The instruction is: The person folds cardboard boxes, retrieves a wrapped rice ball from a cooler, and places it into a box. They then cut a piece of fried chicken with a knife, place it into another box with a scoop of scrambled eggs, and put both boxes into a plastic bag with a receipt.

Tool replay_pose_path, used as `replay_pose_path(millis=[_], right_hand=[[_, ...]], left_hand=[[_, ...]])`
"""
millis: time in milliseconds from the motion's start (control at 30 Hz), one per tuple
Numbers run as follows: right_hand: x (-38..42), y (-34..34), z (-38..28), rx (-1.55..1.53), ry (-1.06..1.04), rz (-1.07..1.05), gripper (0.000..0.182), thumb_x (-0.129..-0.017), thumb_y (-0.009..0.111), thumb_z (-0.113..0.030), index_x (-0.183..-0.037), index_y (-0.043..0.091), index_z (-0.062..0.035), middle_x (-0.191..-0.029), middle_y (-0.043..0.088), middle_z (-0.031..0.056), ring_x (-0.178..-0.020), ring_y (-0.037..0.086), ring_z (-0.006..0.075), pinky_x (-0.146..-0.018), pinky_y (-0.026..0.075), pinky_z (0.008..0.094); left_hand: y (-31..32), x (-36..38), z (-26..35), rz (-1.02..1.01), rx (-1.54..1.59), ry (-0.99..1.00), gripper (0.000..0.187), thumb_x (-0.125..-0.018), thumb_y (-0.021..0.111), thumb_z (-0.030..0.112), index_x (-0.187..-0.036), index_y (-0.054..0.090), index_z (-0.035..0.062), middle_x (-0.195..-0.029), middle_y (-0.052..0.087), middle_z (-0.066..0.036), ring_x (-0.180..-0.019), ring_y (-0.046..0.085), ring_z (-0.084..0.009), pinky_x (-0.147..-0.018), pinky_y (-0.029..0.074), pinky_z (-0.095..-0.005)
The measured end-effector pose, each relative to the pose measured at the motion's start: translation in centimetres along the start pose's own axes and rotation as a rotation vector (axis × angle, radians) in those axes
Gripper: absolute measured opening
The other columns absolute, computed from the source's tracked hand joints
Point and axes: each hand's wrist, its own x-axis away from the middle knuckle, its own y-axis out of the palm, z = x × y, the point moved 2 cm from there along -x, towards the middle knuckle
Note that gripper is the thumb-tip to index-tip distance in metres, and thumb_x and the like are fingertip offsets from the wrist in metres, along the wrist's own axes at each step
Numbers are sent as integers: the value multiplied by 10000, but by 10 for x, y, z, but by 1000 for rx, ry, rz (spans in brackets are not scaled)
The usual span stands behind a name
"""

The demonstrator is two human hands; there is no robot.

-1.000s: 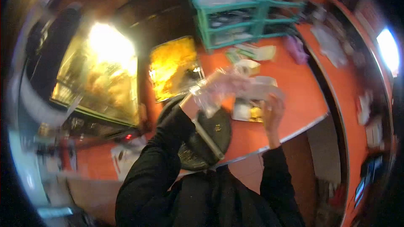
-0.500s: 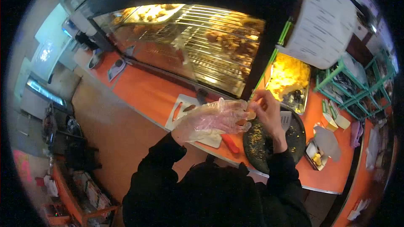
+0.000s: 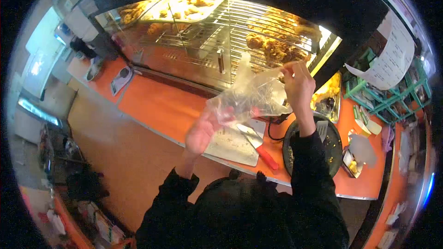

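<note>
One heated display cabinet (image 3: 203, 50) takes up most of the upper frame, dark-hooded and brightly lit, with browned pieces of food (image 3: 272, 44) heaped on its wire rack toward the upper right and a tray of paler pieces (image 3: 184, 9) toward the upper left. Below it, an orange counter (image 3: 157, 106) curves from the left side down to the lower right. A teal rack (image 3: 367, 97) stands at the right edge. In front of it, at the upper right, hangs a white sheet (image 3: 399, 53) bearing lines of dark print, too small and blurred to read. At centre right sits a round black pan (image 3: 335, 145) flecked with yellow crumbs, partly hidden by a black sleeve, and above it a metal tray (image 3: 340, 93) of bright yellow food. A pale cutting board (image 3: 230, 145) lies just below the middle of the frame.

Over that board, at the centre, a crumpled clear plastic glove (image 3: 258, 92) is stretched between both hands, with no lettering discernible on it. The right hand (image 3: 300, 85) has its fingertips pinched on the glove's upper right edge. The left hand (image 3: 200, 133) is at the glove's lower left end, its fingers partly behind or inside the film; whether they grip anything, I cannot tell.

Smaller again, a red-handled knife (image 3: 266, 157) rests on the board, its handle jutting past the edge. At lower right is an open food box (image 3: 346, 157), and a slotted spatula (image 3: 322, 129) lies on the pan.
</note>
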Motion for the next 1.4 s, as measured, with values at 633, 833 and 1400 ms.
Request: replay_pose_path(millis=[633, 833, 1400], right_hand=[[159, -173, 125, 120, 534, -184, 217, -737, 646, -122, -926, 598, -27, -854, 579, 126, -731, 587, 210, -636, 460, 296], [268, -323, 339, 513, 850, 108, 288, -720, 648, -171, -959, 570, -31, -936, 578, 142, -773, 592, 265, -688, 465, 349], [373, -397, 475, 468, 637, -251, 153, -719, 604, -121, -866, 579, -87, -792, 560, 88, -759, 554, 282, -575, 440, 390]], left_hand=[[-13, -137, -42, 697, -972, 881, 188, -798, 626, 142, -867, 573, -24, -901, 521, -62, -817, 518, -159, -730, 428, -295], [31, -141, -95, 747, -994, 791, 213, -822, 578, 124, -951, 583, -45, -982, 561, -100, -886, 520, -163, -784, 416, -304], [199, -173, -353, 732, -1579, 1224, 525, -743, 635, 148, -1141, 334, -13, -1122, 432, -144, -964, 471, -244, -839, 401, -382]])
